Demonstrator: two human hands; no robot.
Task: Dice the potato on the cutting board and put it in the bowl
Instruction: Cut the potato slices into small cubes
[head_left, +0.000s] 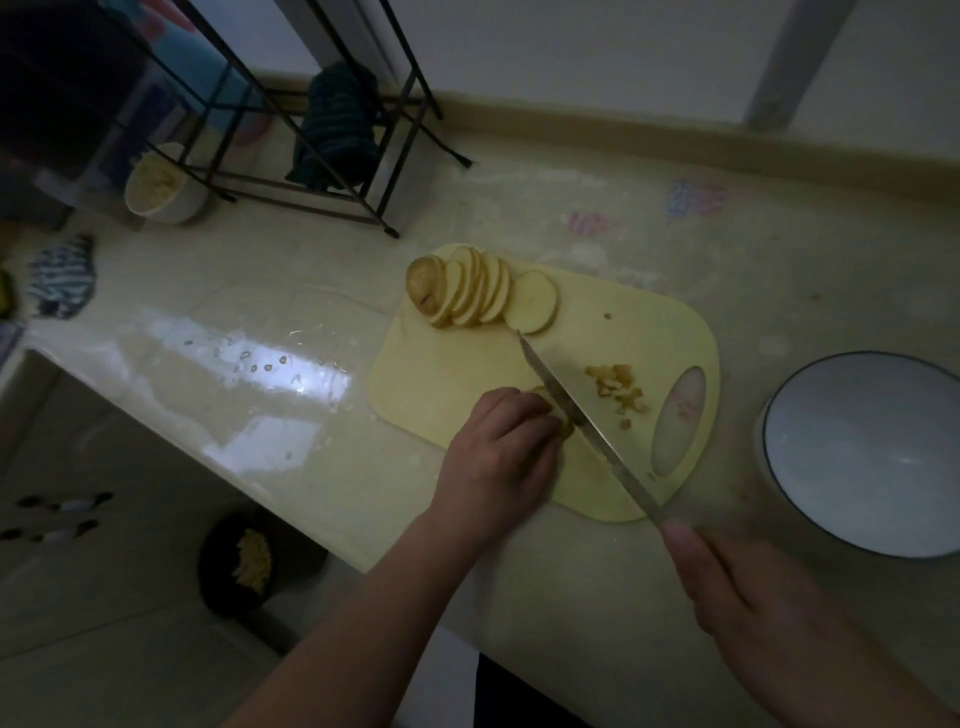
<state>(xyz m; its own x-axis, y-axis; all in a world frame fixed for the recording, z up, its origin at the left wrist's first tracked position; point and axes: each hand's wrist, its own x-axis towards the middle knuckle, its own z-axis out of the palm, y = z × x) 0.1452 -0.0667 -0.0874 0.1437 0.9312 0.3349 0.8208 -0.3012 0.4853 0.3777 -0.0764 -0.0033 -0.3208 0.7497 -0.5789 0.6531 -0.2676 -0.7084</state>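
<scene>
— Looking down from the head camera, what lies on the cutting board (452, 374)?

— A fanned row of potato slices (478, 293) at the board's far edge, with the skin-covered end piece leaning at the left of the row. Toward the board's right side, just beside its oval handle hole, sits a small heap of diced potato (621, 387).

— And the hands?

— The left hand (501, 457) rests at the board's near edge, its fingers (540, 408) curled down and pressing a few potato pieces (561, 415) against the board. Those pieces are mostly hidden under the knuckles. The right hand (748, 587) is off the board's near right corner, wrapped round the handle of a knife (576, 410), thumb lying along the top; the handle itself is covered by the hand.

— Where does the blade run?

— Slanting across the board from the near right corner toward the slice row, its tip just short of the nearest slice, its edge right beside the left fingertips.

— The bowl?

— A white bowl (862, 452) with a dark rim stands on the tabletop (260, 322) to the right of the board, apart from it, with no potato visible inside.

— Anything else around the board?

— Far to its left, a black wire rack (332, 171) with a dark cloth (337, 124) hanging in it, and a small pale cup (156, 187) beside the rack's foot.
</scene>
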